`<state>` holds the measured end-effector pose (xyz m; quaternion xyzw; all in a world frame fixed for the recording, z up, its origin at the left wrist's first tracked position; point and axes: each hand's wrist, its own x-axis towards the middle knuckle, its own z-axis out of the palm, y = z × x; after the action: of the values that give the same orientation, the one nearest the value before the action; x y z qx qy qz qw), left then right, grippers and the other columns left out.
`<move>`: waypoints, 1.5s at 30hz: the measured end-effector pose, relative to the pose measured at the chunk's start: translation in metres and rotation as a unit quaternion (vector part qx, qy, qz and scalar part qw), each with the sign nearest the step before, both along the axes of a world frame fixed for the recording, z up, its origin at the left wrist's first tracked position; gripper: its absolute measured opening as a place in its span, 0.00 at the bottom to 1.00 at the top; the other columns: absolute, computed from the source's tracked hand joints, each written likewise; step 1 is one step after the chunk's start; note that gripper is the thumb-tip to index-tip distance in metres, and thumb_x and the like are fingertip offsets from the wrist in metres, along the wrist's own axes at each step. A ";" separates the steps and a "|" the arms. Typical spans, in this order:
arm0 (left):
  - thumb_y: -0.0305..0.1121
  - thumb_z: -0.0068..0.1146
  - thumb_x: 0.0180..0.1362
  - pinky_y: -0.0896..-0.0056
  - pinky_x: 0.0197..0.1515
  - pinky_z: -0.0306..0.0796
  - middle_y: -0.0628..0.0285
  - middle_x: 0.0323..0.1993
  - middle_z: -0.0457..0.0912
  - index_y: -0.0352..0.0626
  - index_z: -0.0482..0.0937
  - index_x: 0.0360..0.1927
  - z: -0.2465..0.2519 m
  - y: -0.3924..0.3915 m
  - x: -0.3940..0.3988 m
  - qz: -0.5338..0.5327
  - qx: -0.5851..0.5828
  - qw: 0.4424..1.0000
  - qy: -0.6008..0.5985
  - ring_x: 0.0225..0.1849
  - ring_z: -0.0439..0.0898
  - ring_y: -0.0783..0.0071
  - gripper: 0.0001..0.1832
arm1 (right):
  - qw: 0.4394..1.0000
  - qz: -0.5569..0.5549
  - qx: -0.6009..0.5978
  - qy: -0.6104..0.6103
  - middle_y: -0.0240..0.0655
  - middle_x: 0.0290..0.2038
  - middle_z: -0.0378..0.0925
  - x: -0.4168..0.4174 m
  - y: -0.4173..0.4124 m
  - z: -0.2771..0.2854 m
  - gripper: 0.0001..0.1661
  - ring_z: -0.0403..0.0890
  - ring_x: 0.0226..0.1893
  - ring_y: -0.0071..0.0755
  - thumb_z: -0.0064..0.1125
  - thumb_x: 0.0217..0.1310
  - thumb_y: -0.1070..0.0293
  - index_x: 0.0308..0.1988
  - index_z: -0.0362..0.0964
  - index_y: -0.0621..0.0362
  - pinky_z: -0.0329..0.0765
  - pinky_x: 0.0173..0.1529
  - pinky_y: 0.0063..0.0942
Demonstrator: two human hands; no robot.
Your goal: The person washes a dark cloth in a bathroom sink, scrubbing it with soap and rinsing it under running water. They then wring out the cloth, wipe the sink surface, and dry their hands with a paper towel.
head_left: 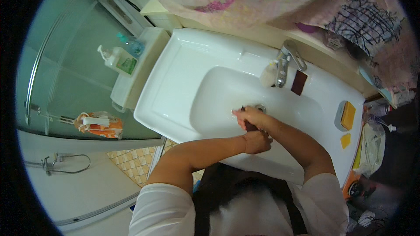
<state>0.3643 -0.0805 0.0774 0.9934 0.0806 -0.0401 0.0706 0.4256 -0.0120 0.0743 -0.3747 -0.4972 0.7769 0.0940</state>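
Both hands meet low over the basin of a white washbasin (165, 87), in front of the drain. Between them shows a dark brown object (251, 127), mostly covered by fingers, so its exact kind cannot be told. My left hand (258, 143) is closed around its near end, wrist bent. Just beyond, my right hand (252, 117) wraps the same object, and a small black tip (243, 108) pokes out by its fingers. The metal drain (260, 108) is partly hidden behind the right hand. A chrome mixer tap (282, 68) stands at the back rim.
Near the tap lie a dark brown pad (299, 82) and a whitish round item (269, 74). On the right rim, a yellow sponge (347, 115) sits in a grey dish, beside a small yellow piece (345, 141). Left stand a pump bottle (121, 60) and a blue bottle (135, 46).
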 end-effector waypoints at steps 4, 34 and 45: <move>0.33 0.49 0.42 0.61 0.34 0.67 0.57 0.29 0.75 0.42 0.77 0.23 0.003 -0.006 0.008 0.064 0.080 0.995 -0.016 0.34 0.74 0.61 0.08 | 1.000 0.011 0.009 -0.008 0.30 0.08 0.62 0.000 0.003 0.022 0.28 0.65 0.09 0.24 0.43 0.54 0.48 0.11 0.60 0.55 0.64 0.17 0.24; 0.34 0.47 0.42 0.63 0.45 0.63 0.58 0.37 0.73 0.44 0.74 0.31 -0.056 -0.004 0.011 0.060 -0.051 0.976 0.205 0.41 0.70 0.62 0.11 | 0.884 0.012 0.349 -0.310 0.46 0.24 0.74 -0.027 -0.033 -0.016 0.25 0.76 0.26 0.45 0.41 0.53 0.51 0.25 0.72 0.62 0.73 0.32 0.39; 0.19 0.46 0.45 0.71 0.39 0.65 0.60 0.30 0.71 0.40 0.73 0.25 0.032 -0.004 -0.011 0.387 -0.129 0.733 -0.544 0.35 0.71 0.65 0.05 | 0.936 -0.249 0.243 0.053 0.39 0.30 0.73 0.095 -0.011 -0.030 0.25 0.73 0.31 0.34 0.41 0.55 0.49 0.26 0.71 0.62 0.70 0.37 0.28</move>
<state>0.3537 -0.0845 0.1091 0.7098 0.3996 0.5284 0.2395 0.5205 -0.0229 0.0439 -0.4104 -0.5562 0.6027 0.3987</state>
